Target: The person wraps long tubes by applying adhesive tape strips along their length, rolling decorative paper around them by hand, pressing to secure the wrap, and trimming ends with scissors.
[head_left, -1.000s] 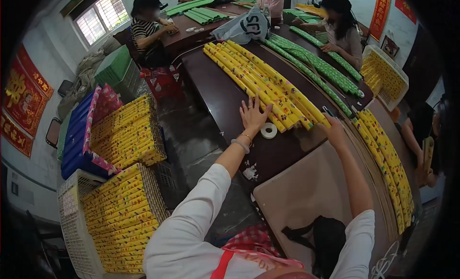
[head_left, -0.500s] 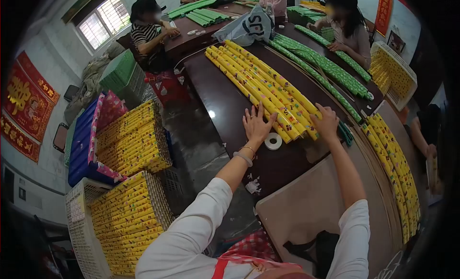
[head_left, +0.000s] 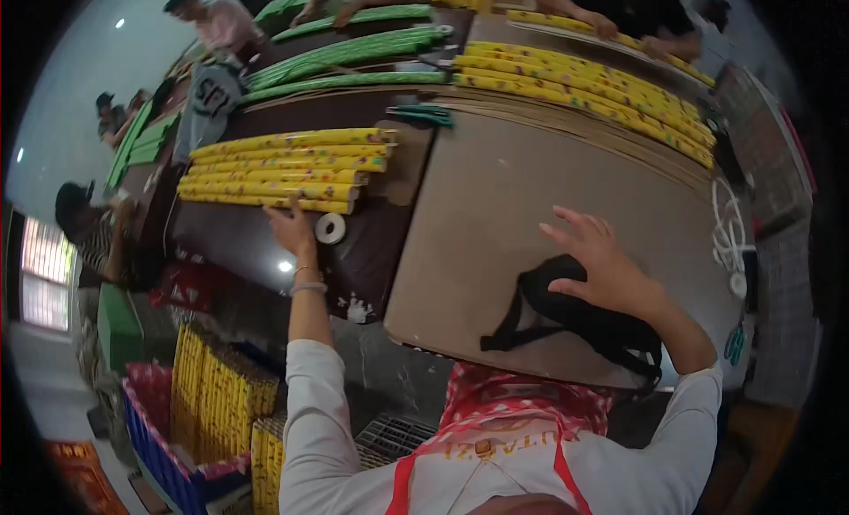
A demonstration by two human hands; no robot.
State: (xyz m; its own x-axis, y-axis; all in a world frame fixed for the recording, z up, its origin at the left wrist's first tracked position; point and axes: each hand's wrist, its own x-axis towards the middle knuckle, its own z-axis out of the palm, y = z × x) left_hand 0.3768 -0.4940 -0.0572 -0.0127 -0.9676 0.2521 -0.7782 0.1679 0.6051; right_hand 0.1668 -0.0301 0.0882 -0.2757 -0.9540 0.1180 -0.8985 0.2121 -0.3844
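Several yellow patterned wrapping-paper rolls (head_left: 274, 176) lie side by side on the dark table (head_left: 239, 236) at the left. My left hand (head_left: 291, 233) is open at their near edge, its fingertips on or just by the closest roll; contact is hard to tell. A white roll of tape (head_left: 331, 228) rests just right of that hand. My right hand (head_left: 603, 265) is open, fingers spread and holding nothing, above a black bag with straps (head_left: 553, 294). The bag lies on the brown tabletop (head_left: 478, 241), and my hand partly hides it.
Green rolls (head_left: 354, 55) and more yellow rolls (head_left: 575, 86) lie along the far side, with people working there. Teal-handled scissors (head_left: 424, 115) lie near the table joint. A white cord (head_left: 730, 236) is at the right edge. Crates of yellow rolls (head_left: 217, 373) stand lower left.
My view has swung to the right. My right hand has left the yellow rolls and moved over the black bag. My left hand stays near the rolls' front edge.
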